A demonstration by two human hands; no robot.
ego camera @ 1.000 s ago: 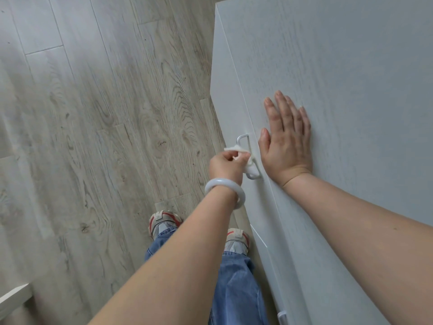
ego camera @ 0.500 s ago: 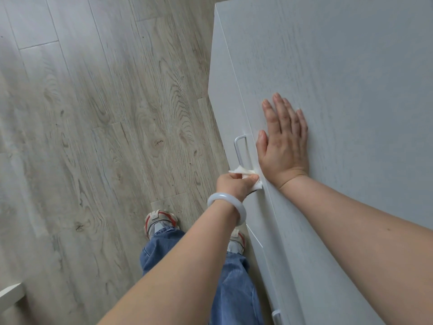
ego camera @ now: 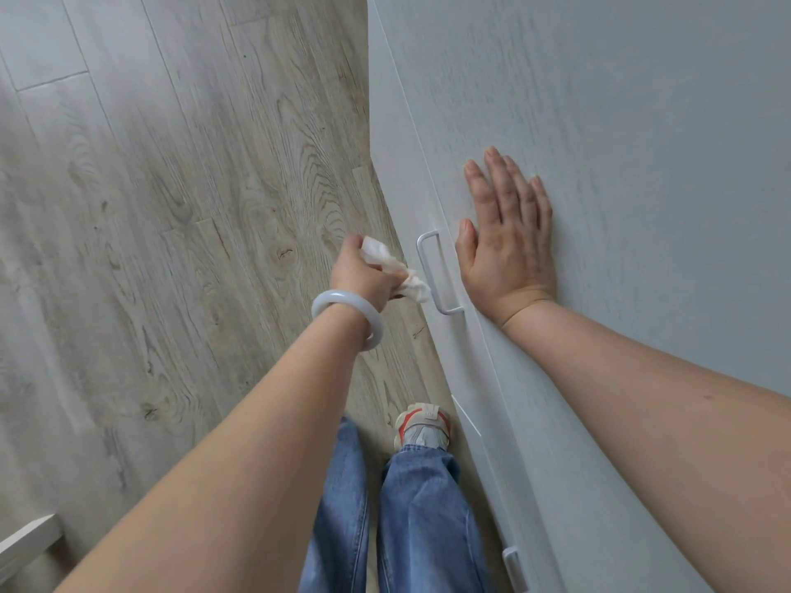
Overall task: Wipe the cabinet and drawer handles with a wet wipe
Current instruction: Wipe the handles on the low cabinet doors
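The left hand clamps a crumpled wet wipe just beside the drawer handle at its nine o'clock, likely poised for another pass, while the right hand lies flat and open-fingered at three o'clock, bracing the cabinet, bare wood floor giving elbow room leftward.

Grey-brown wood-grain plank floor fills the left and centre of the frame, lit by soft, even daylight. A pale grey textured panel covers the right side. A white furniture edge juts in at lower left.
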